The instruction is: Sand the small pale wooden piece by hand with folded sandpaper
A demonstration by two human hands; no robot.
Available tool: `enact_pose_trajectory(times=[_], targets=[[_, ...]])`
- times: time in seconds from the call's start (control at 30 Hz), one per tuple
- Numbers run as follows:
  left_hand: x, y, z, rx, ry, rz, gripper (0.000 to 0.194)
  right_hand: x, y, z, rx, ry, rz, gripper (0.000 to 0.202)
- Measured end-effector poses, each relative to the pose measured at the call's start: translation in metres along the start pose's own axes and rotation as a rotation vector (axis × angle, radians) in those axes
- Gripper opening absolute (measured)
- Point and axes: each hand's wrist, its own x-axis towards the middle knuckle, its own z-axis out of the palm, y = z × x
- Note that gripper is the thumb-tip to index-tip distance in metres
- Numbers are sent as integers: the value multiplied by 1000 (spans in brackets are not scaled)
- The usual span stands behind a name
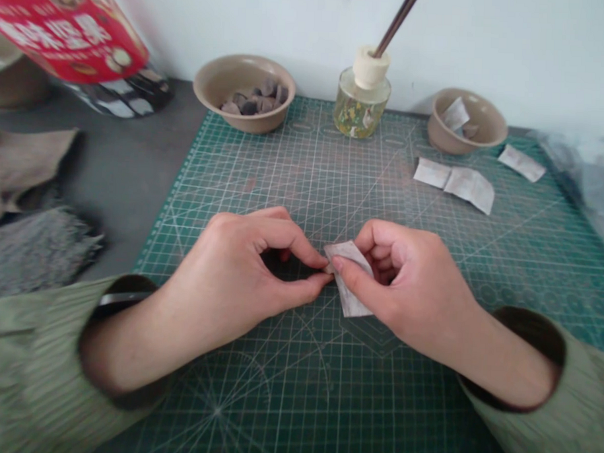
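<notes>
My left hand [253, 268] is closed in a pinch at the middle of the mat, thumb and forefinger tips together. Between them is a tiny pale thing [329, 269], mostly hidden and too small to name. It touches the left side of a creased, whitish-grey piece of paper [351, 299], perhaps sandpaper. My right hand [404, 273] grips this paper, thumb flat on top and the other fingers curled behind it. Beneath both hands lies a green cutting mat [286, 398] with a white grid.
At the back stand a bowl [202, 94] of grey-brown stone-like lumps, a reed diffuser [362, 96] and a smaller bowl [437, 132] with paper inside. Creased papers [469, 186] lie near it. On the left are a red packet [90, 41] and grey cloths [43, 250].
</notes>
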Motion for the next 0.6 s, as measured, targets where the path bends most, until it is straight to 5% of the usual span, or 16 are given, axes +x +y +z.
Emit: enact_pose_trajectory(times=[0.6], targets=[[-1,1,-2,9,-9,-23,11,-1,4,0,-42,25,-55,30]])
